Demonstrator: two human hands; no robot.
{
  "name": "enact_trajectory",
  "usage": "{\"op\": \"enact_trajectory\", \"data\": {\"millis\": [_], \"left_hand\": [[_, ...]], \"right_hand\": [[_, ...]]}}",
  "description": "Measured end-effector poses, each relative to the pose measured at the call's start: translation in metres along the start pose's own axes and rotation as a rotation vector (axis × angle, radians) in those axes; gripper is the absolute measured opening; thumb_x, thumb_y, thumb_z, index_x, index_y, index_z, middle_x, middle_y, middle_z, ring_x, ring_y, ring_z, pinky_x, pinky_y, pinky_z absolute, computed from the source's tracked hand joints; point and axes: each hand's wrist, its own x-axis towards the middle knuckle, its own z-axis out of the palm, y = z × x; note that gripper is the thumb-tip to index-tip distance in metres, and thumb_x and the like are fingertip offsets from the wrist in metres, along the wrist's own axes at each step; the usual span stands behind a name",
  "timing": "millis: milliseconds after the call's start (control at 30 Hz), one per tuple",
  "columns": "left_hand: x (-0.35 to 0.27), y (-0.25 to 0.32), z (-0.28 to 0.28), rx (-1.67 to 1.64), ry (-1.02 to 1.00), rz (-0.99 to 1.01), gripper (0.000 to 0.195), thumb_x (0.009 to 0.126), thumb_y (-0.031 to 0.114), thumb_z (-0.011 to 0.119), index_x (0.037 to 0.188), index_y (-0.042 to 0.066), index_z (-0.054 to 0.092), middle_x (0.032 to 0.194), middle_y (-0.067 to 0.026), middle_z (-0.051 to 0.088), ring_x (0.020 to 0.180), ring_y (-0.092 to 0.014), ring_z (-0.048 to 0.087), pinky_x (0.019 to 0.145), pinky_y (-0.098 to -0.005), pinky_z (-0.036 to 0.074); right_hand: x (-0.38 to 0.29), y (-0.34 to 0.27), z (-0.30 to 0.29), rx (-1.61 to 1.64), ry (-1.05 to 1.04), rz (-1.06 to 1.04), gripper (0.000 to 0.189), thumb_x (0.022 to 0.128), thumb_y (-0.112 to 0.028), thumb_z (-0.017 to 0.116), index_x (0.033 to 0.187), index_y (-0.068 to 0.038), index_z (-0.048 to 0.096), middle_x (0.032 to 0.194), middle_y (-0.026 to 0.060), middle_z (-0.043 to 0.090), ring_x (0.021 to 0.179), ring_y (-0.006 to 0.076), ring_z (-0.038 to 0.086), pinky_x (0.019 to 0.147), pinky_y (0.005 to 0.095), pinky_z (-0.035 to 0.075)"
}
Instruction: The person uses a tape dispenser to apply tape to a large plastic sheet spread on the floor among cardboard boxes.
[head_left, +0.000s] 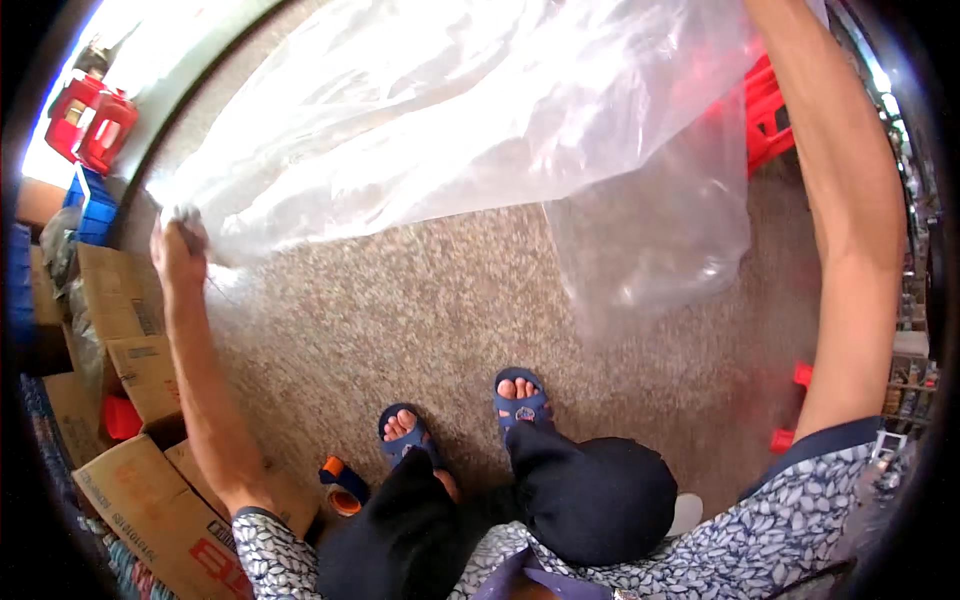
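A large sheet or bag of clear plastic film (450, 142) is spread in the air above the speckled floor, across the top of the view. At the left, my left hand (180, 244) is closed on a gathered corner of it, with that arm stretched out. My right arm reaches up along the right side and passes out of the picture at the top, so my right hand is out of view. The film's right part hangs beside that forearm, and a loose flap (652, 232) droops lower over the floor.
Cardboard boxes (142, 517) are piled at the left. Red containers (105, 131) and a blue crate (91, 206) stand at the upper left. A red plastic crate (765, 120) is behind the film. An orange and dark blue roll (345, 499) lies near my sandalled feet. Shelves with small goods (911, 390) line the right.
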Motion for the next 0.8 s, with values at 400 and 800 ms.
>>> {"op": "enact_trajectory", "data": {"millis": [400, 800], "left_hand": [[-0.292, -0.123, -0.044, 0.842, -0.874, -0.779, 0.052, 0.099, 0.049, 0.064, 0.099, -0.003, 0.073, 0.088, -0.0144, 0.075, 0.077, -0.024, 0.071, 0.067, -0.0401, 0.057], [-0.154, -0.136, 0.005, 1.466, -0.303, 0.319, 0.06, 0.091, 0.04, 0.074, 0.127, -0.005, 0.058, 0.14, -0.0318, 0.051, 0.125, -0.045, 0.053, 0.097, -0.0501, 0.048]], "right_hand": [[-0.109, -0.208, 0.059, 0.703, 0.311, -0.309, 0.041, 0.094, -0.021, 0.06, 0.135, -0.012, 0.064, 0.161, 0.0154, 0.036, 0.132, 0.0362, 0.054, 0.104, 0.0466, 0.05], [-0.279, -0.251, 0.289, 1.008, -0.211, 0.686, 0.116, 0.078, -0.033, 0.087, 0.163, -0.004, 0.013, 0.166, 0.0262, 0.021, 0.154, 0.0434, 0.02, 0.125, 0.0521, 0.023]]}}
